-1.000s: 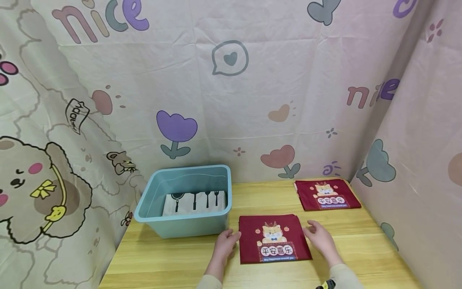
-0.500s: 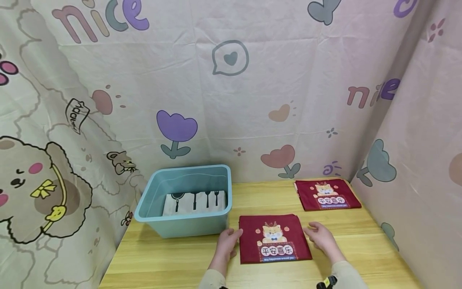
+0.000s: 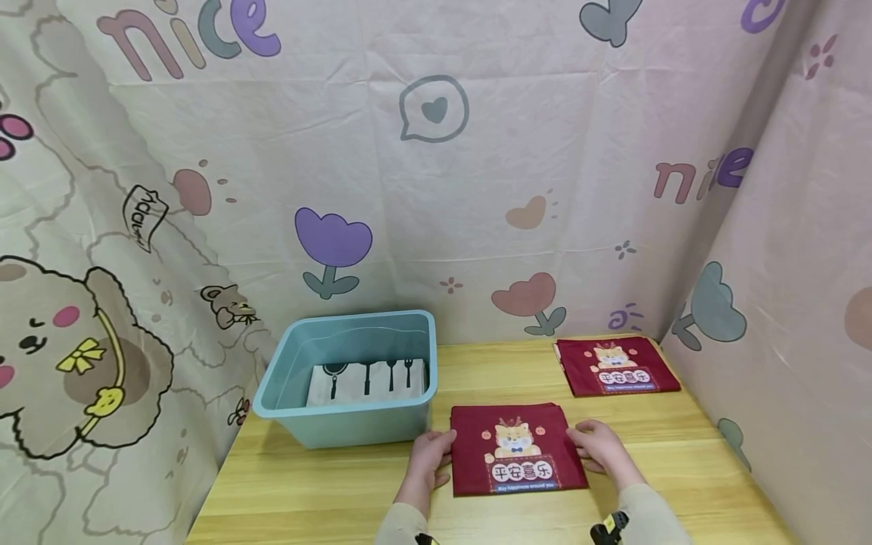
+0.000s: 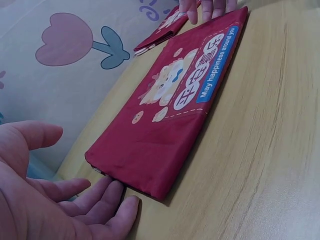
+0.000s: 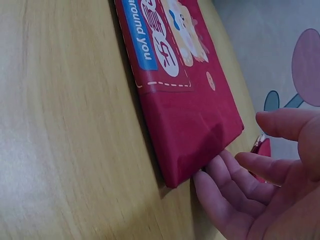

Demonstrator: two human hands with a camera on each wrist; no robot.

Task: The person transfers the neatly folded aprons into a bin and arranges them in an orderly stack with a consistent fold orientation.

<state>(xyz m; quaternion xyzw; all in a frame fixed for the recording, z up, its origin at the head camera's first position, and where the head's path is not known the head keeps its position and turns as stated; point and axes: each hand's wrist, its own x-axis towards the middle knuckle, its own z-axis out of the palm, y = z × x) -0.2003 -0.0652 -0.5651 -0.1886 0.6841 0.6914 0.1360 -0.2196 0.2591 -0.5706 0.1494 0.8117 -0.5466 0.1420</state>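
Note:
A folded dark red cloth (image 3: 477, 454) with a cartoon animal print and white lettering lies flat on the table in the head view. My left hand (image 3: 427, 463) is at its left edge. In the left wrist view, the fingertips (image 4: 116, 187) touch the underside of that edge, and the thumb stays apart above. My right hand (image 3: 602, 450) is at the opposite edge. Its fingers (image 5: 220, 167) reach under the near corner in the right wrist view, with the thumb raised off the cloth. Fingertips under the edge are partly hidden.
A light blue plastic bin (image 3: 344, 428) stands left of the cloth, holding a folded white cloth (image 3: 368, 384) printed with black utensils. Another folded red cloth (image 3: 586, 371) lies at the back right of the wooden table (image 3: 306, 499). Printed curtains (image 3: 436, 189) hang behind and at both sides.
My right hand has moved slightly left, up to the right edge of the red cloth. My left hand has shifted only a little at the left edge. The cloth lies in the same place.

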